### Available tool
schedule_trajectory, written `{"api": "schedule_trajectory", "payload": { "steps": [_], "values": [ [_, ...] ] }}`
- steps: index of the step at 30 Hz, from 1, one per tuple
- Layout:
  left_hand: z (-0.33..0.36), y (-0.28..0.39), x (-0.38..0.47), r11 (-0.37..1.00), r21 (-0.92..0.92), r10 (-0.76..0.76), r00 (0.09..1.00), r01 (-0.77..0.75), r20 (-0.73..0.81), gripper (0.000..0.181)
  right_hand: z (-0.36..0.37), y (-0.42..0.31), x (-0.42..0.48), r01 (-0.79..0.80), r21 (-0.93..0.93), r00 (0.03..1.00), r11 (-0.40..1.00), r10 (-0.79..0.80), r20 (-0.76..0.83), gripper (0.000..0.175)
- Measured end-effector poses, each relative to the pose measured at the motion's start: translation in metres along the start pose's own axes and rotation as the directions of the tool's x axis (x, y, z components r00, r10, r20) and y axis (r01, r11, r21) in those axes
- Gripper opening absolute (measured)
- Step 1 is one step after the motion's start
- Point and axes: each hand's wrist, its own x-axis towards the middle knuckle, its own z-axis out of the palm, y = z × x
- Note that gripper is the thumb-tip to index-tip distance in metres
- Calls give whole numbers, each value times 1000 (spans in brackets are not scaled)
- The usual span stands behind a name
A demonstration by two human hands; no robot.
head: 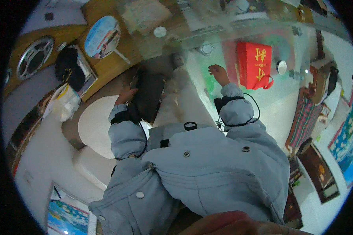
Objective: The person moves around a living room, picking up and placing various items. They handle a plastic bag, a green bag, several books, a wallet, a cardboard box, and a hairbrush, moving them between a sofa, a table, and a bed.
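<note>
My left hand [126, 94] is at the left edge of a dark bag-like object [148, 95], beside my grey-trousered legs [184, 97]. Its fingers are partly lost against the dark surface, so I cannot tell whether they grip it. My right hand [219, 74] is raised with nothing in it, its fingers loosely curled and apart. To the right of that hand stands a red paper gift bag [254, 65] with yellow characters and a red handle. A white round object [281, 67] is close to the bag's right side. Both wrists wear black straps with cords.
A glass-topped table [194, 35] spans the far side. On the wooden surface at left are a round hand fan [103, 36], a black cap [70, 69] and a silver wheel-like disc [36, 58]. A white chair [97, 123] stands at left; a plaid-covered seat [304, 120] is at right.
</note>
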Motion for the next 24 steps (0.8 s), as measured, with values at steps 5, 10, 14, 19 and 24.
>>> {"api": "schedule_trajectory", "payload": {
  "steps": [5,10,14,19,24],
  "values": [
    [33,37,7,978,206,19,994,-40,104,51,-75,65,-18,-107,-119,644,987,-23,-765,23],
    [55,23,62,955,296,-121,949,31,291,52,-114,104,-32,-458,-5,130,889,62,-990,48],
    [69,24,98,976,208,18,970,-70,242,55,-126,124,-37,-256,838,350,482,854,-385,77],
    [71,67,83,970,242,-86,971,31,222,58,-123,136,-42,118,979,771,166,606,-196,67],
    [47,98,51,937,349,-102,979,35,176,56,-117,109,-55,275,925,802,263,468,-371,52]
  ]
}}
